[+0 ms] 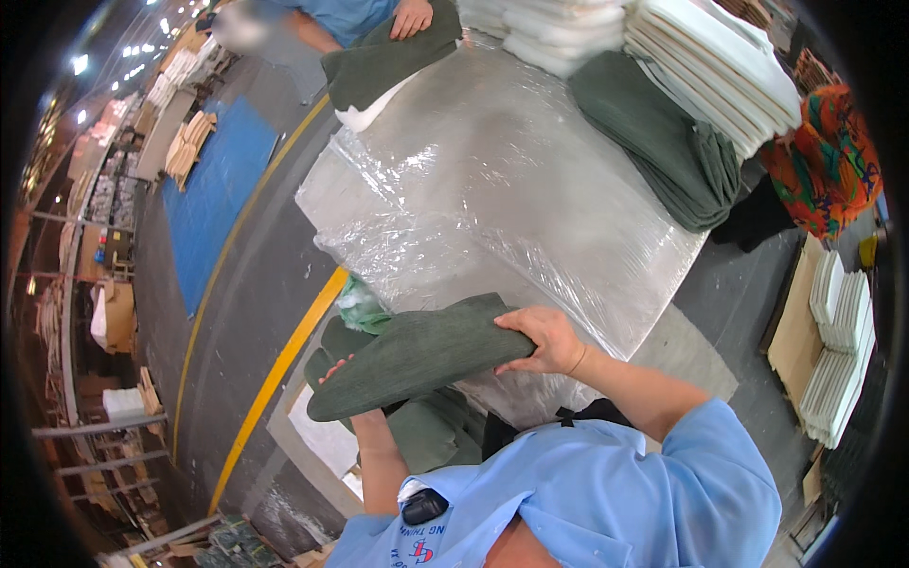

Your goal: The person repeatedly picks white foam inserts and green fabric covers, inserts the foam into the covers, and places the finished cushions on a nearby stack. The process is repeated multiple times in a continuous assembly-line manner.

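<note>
A dark green fabric-covered cushion (407, 358), long and rounded at its left end, is held up in front of me between both hands. My right hand (547, 341) grips its right end, thumb and fingers pinching the edge. Beneath its left part is my left hand (338, 367); only fingertips show past the far edge, and the palm is hidden. More green fabric pieces (426, 431) lie below the cushion, close to my body. Just beyond its left half is a light green bag (362, 305) with white stuff in it.
A plastic-wrapped table (492, 161) spreads ahead. On it lie stacked green covers (653, 142) and piled white foam pads (710, 66). Across it, a co-worker's hand (412, 17) rests on another green-covered pad (393, 62). At right stands someone in patterned orange clothing (822, 166).
</note>
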{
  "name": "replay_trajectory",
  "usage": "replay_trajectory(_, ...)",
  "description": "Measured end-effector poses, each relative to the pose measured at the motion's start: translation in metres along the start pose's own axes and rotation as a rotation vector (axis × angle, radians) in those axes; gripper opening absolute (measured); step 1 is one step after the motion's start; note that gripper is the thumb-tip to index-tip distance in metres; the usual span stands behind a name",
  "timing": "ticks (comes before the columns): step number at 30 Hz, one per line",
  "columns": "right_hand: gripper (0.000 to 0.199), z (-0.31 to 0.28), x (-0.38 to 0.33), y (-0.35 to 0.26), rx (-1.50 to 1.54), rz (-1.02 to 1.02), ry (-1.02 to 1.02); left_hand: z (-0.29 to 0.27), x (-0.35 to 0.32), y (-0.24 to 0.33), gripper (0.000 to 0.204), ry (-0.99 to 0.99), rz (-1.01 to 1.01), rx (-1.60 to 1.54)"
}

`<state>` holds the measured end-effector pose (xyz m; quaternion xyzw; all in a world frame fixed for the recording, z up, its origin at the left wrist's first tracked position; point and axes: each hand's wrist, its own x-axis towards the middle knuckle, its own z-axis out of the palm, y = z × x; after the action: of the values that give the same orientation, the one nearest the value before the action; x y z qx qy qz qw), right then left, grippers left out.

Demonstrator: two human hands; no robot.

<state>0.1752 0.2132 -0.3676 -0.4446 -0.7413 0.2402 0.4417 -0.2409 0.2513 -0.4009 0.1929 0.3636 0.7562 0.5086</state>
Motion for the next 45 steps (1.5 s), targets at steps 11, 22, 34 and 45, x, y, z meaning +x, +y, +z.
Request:
replay_trajectory(11, 0.070, 0.044, -0.007, 0.049, 0.215, 0.326, -0.073, -0.015, 0.002, -0.035, 0.053, 0.396, -0.257, -0.035)
replay_trajectory(22, 0.097, -0.047, -0.015, 0.027, 0.641, 0.711, 0.070, 0.013, -0.074, 0.004, 0.047, 0.409, -0.392, 0.785)
replay_trajectory(34, 0.087, -0.202, -0.029, 0.039, 0.928, 0.878, -0.203, 0.074, -0.162, 0.050, 0.040, -0.105, -0.693, 0.841)
replay_trajectory(45, 0.127, -0.250, -0.018, 0.081, 0.257, 0.893, -0.061, 0.169, -0.256, -0.007, 0.058, -0.573, -0.328, 1.562)
